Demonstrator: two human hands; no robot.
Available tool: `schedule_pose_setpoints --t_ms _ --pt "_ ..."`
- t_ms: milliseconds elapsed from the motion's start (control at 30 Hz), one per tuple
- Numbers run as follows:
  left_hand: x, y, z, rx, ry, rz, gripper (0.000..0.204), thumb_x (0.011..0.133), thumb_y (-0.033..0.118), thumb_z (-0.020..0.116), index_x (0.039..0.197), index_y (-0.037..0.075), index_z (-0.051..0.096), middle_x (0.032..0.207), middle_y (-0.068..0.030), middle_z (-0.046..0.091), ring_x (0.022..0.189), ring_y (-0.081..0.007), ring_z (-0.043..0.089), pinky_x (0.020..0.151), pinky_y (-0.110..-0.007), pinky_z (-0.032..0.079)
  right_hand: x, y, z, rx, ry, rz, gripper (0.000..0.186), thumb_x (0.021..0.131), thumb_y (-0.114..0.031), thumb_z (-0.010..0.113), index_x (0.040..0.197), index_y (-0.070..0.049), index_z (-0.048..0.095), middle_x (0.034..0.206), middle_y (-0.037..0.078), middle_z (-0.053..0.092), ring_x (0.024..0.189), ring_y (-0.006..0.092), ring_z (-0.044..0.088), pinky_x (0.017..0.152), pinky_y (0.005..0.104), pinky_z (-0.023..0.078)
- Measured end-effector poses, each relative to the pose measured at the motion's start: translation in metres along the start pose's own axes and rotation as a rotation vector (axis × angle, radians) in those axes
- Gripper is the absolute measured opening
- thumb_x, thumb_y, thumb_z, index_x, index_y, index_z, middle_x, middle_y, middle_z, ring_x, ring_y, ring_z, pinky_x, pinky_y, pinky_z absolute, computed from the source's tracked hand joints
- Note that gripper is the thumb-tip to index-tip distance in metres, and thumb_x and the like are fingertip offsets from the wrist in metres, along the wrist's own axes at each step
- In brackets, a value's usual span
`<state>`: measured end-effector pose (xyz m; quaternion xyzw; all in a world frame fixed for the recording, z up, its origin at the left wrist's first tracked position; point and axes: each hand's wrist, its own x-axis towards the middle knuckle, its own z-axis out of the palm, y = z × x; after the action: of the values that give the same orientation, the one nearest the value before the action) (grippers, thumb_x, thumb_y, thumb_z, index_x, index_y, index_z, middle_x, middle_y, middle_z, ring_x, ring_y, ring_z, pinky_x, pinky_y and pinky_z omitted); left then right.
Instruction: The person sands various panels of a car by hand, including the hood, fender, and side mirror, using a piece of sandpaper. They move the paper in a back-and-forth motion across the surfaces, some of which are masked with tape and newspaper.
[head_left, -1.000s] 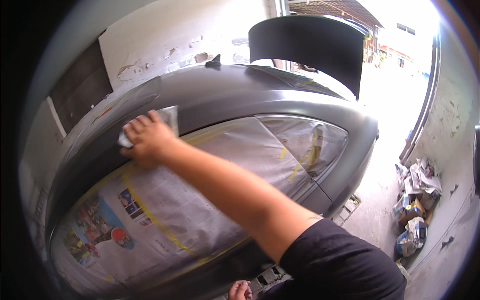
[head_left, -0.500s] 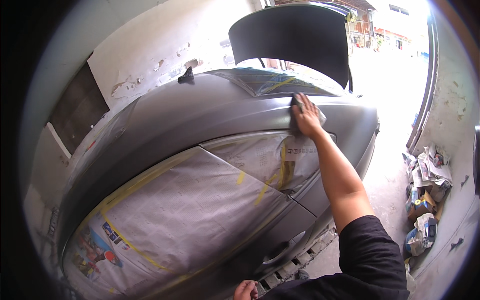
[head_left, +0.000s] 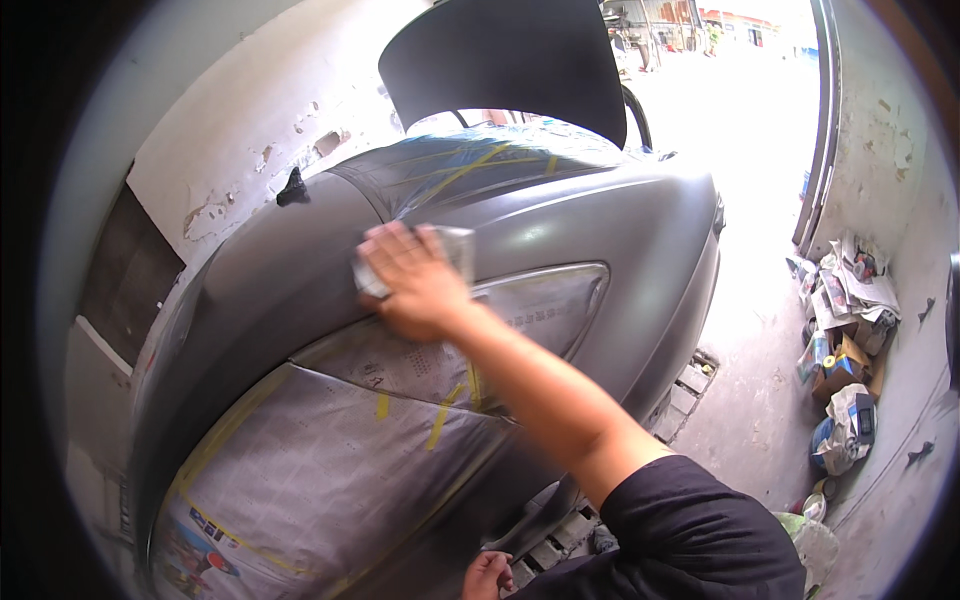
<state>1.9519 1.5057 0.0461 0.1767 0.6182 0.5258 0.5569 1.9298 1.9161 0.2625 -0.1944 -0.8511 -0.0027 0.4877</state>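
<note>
A grey car body (head_left: 300, 230) in dull finish fills the middle. My right hand (head_left: 405, 275) presses down on the roof edge above the rear side window, its fingers spread over a pale cloth (head_left: 457, 250) held under the palm; hand and cloth are blurred by motion. Newspaper (head_left: 330, 440) fixed with yellow tape (head_left: 438, 425) covers the side windows below that hand. At the lower edge my left hand (head_left: 487, 575) is curled closed, low by the door; whether it holds anything is hidden.
The black boot lid (head_left: 510, 70) stands raised at the back. Bluish film (head_left: 470, 165) covers the rear window; a black roof fin (head_left: 292, 188) sticks up at left. Papers and cartons (head_left: 850, 350) lie along the right wall (head_left: 895, 200). Blocks (head_left: 690, 390) line the floor beside the car.
My right hand has swept leftward and nearer along the roof edge with the cloth. The view has shifted, so the car's rear side shows more. My left hand stays low and curled.
</note>
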Motion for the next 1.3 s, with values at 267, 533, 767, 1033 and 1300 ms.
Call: schedule_pose_setpoints --t_ms 267,533,767,1033,1300 --pt "-0.008 -0.034 -0.022 0.13 0.06 0.009 0.019 0.1 0.024 0.054 0.104 0.007 0.062 0.073 0.0004 0.058 0.063 -0.0085 0.053 0.057 -0.023 0.045 -0.112 0.245 -0.068 -0.122 0.061 0.893 0.068 0.102 -0.049 0.028 0.156 -0.008 0.014 0.163 0.014 0.01 0.151 0.0332 0.003 0.119 0.0534 0.004" --pt "0.035 0.013 0.028 0.035 -0.037 -0.058 0.017 0.099 0.018 0.055 0.103 0.003 0.06 0.076 -0.0054 0.062 0.063 -0.0126 0.058 0.06 -0.027 0.05 -0.01 0.021 0.005 0.099 0.09 0.008 0.071 0.094 -0.049 0.047 0.15 -0.007 0.034 0.159 0.016 0.025 0.15 0.0331 0.013 0.119 0.0551 0.005" --pt "0.035 0.025 0.017 0.045 0.017 0.043 0.018 0.098 0.016 0.056 0.107 0.001 0.059 0.081 -0.0078 0.063 0.071 -0.0163 0.061 0.064 -0.029 0.053 -0.013 0.104 -0.046 0.039 -0.089 0.39 0.063 0.098 -0.044 0.041 0.15 -0.008 0.034 0.158 0.012 0.028 0.149 0.0293 0.017 0.12 0.051 0.006" --pt "0.014 0.008 0.033 0.224 -0.057 -0.124 0.023 0.101 0.024 0.054 0.115 0.006 0.06 0.083 -0.0016 0.061 0.073 -0.01 0.058 0.067 -0.024 0.049 -0.197 0.337 -0.071 -0.035 0.158 1.088 0.074 0.101 -0.053 0.029 0.155 -0.005 0.013 0.164 0.009 0.007 0.151 0.026 0.003 0.121 0.0479 0.005" --pt "0.045 0.003 0.046 0.241 -0.152 -0.175 0.021 0.1 0.016 0.053 0.113 0.001 0.059 0.088 -0.0084 0.065 0.078 -0.0147 0.062 0.074 -0.029 0.053 -0.283 0.187 -0.049 -0.237 -0.162 0.694 0.074 0.098 -0.046 0.045 0.153 -0.002 0.023 0.162 0.015 0.015 0.151 0.0299 0.008 0.121 0.0499 0.005"
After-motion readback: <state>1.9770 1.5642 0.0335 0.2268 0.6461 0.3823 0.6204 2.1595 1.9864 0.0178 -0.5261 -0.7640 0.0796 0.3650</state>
